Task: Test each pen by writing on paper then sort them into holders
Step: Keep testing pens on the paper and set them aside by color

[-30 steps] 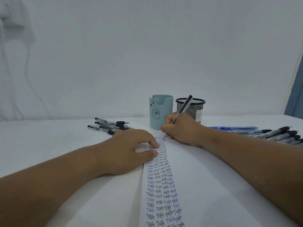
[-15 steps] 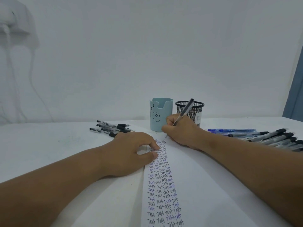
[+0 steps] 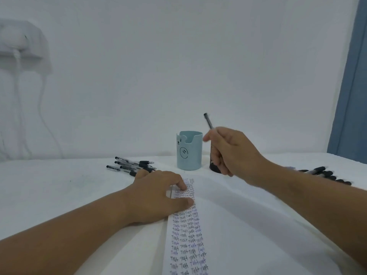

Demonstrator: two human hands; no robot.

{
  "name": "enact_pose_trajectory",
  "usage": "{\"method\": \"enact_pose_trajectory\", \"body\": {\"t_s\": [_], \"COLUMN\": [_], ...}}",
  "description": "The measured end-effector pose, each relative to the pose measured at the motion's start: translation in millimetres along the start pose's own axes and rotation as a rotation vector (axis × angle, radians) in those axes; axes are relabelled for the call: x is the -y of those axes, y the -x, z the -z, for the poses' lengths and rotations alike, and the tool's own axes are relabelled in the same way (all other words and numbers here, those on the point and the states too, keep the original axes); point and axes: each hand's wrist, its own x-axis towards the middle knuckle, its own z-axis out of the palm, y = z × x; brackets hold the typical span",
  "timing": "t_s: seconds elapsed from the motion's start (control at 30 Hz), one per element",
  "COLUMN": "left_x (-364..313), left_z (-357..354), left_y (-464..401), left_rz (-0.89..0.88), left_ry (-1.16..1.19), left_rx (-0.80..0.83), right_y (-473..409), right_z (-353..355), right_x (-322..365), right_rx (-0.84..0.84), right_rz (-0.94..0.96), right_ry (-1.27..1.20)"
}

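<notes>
My right hand (image 3: 233,152) is raised off the table and grips a black pen (image 3: 208,121), whose end sticks up above my fingers. It hovers in front of the black mesh holder (image 3: 213,167), mostly hiding it, just right of the light blue bear-face holder (image 3: 189,150). My left hand (image 3: 158,197) rests on the left edge of the white paper (image 3: 248,235), fingertips pressing its top. A column of written "Test" words (image 3: 186,231) runs down the sheet.
Several black-capped pens (image 3: 133,165) lie in a pile left of the blue holder. Another group of dark pens (image 3: 325,174) lies at the right behind my forearm. A white wall with a hanging cable stands behind the table; a blue curtain (image 3: 349,86) hangs at right.
My right hand lifted the pen off the paper and rose to the right, in front of the mesh holder. The pen now points up. My left hand stayed on the paper.
</notes>
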Motion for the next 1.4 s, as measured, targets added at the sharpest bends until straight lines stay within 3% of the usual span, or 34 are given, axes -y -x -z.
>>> {"method": "enact_pose_trajectory", "body": {"t_s": [0.27, 0.43, 0.57, 0.67, 0.77, 0.97, 1.17, 1.4], "left_x": [-5, -8, -14, -15, -11, -8, -3, -8], "left_z": [3, 7, 5, 4, 7, 7, 7, 9], "left_y": [6, 12, 15, 13, 14, 12, 12, 16], "left_rz": [-0.021, 0.001, -0.014, -0.028, 0.002, -0.015, -0.002, -0.001], "left_ry": [-0.036, 0.142, 0.128, 0.086, 0.102, 0.125, 0.105, 0.126], "left_rx": [-0.039, -0.036, -0.001, 0.012, 0.035, 0.047, 0.049, 0.052], "right_y": [21, 19, 11, 11, 16, 23, 21, 21], "right_z": [20, 41, 80, 125, 161, 181, 178, 158], "right_x": [-33, -32, -19, -9, -4, -10, -4, 4], "right_rx": [-0.004, 0.103, 0.144, 0.270, 0.293, 0.314, 0.341, 0.344], "right_rz": [-0.035, 0.006, 0.049, -0.081, -0.227, -0.454, -0.442, -0.300], "right_ry": [0.132, 0.382, 0.693, 0.829, 0.930, 0.987, 1.005, 1.018]}}
